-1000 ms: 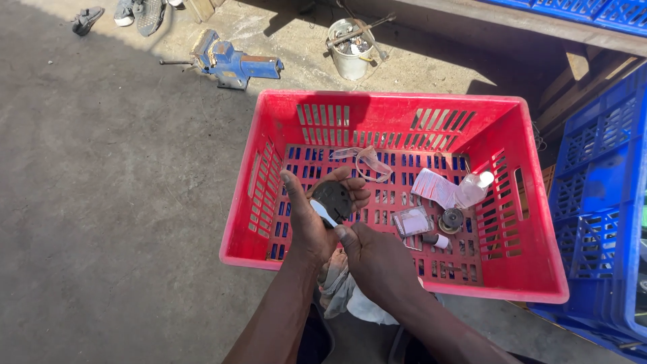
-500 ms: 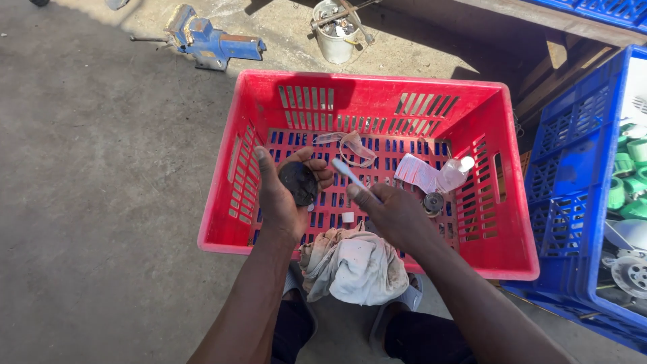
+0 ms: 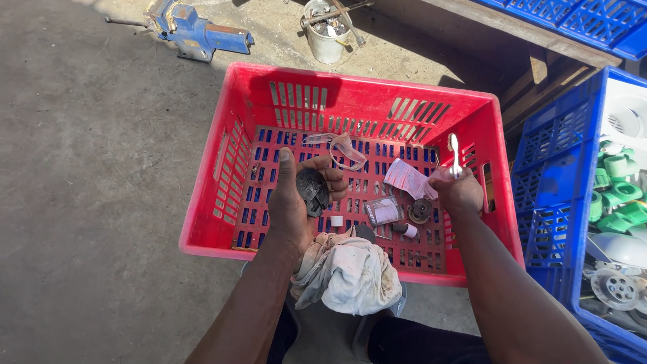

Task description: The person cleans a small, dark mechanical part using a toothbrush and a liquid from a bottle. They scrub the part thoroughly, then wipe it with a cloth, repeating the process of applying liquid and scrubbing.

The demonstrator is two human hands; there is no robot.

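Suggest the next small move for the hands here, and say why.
Probably bring the right hand back to the left hand. The left cups a dark round part over the red crate, while the right holds a thin white tool raised and apart from it.

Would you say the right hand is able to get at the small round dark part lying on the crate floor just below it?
Probably yes: the round dark part lies uncovered close under the right hand, but that hand already holds a small white tool, so its fingers are occupied.
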